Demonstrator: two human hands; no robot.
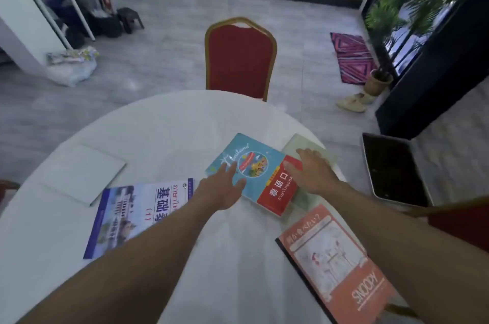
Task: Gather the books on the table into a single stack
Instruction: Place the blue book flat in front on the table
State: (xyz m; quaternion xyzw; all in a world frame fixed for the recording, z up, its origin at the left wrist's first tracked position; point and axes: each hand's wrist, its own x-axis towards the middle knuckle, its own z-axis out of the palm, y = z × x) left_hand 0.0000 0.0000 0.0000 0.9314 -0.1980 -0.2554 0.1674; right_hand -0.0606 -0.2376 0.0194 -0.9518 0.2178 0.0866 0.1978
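Taking the teal book [248,164] as my mark on the round white table [164,122], I see a plain white book [82,172] lying well to its left; nearer, the blue-and-white textbook [127,217] lies just left of it. My left hand [222,188] rests fingers spread on the teal book's near-left edge; my right hand [312,172] lies open over the red book [277,194] tucked under the teal one's right side, a pale green book [307,146] beneath; the orange Snoopy book [336,260] lies nearer me, to the right.
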